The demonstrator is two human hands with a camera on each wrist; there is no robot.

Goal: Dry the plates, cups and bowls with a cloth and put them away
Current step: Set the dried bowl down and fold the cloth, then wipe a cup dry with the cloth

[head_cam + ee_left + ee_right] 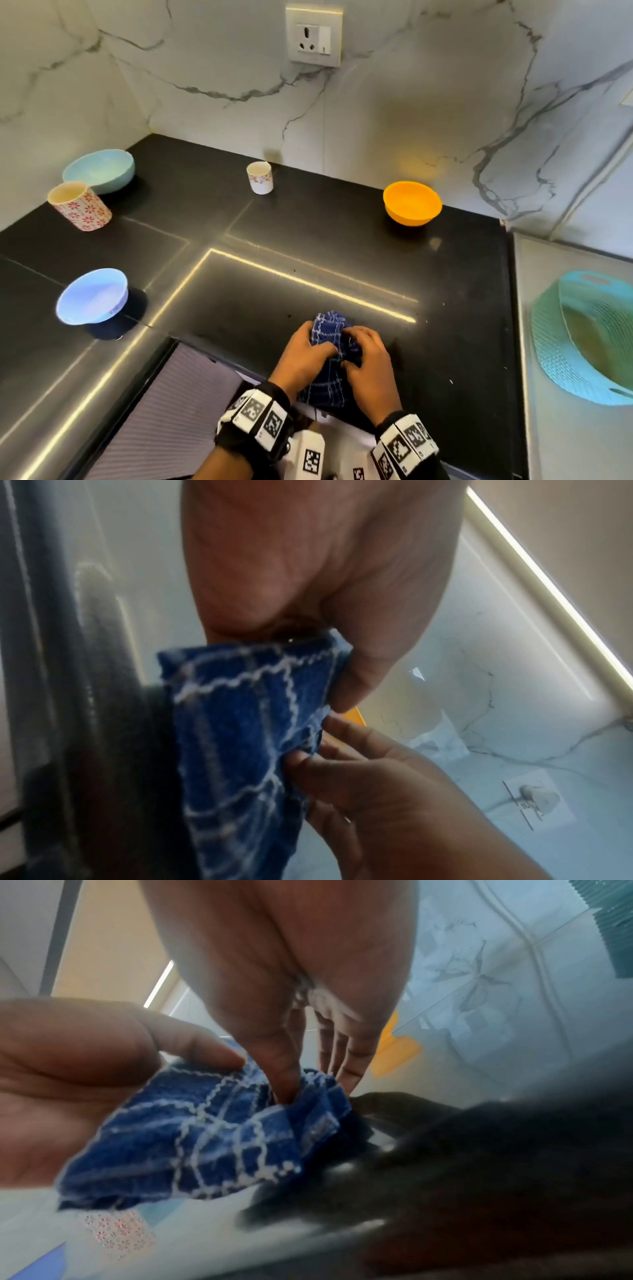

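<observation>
Both hands hold a blue checked cloth (331, 346) at the near edge of the black counter (308, 267). My left hand (305, 353) grips its left side, and the cloth (240, 737) fills the left wrist view under my thumb. My right hand (368, 359) pinches the right side, its thumb pressed into the cloth (205, 1137). On the counter stand an orange bowl (412, 202), a pale blue bowl (92, 295), a teal bowl (99, 170), a red-flowered cup (79, 205) and a small floral cup (260, 177). No dish is in either hand.
A turquoise woven basket (582, 339) sits on the steel surface at the right. Marble walls with a power socket (314, 36) close the back. A ribbed grey mat (171, 411) lies below the counter's near edge.
</observation>
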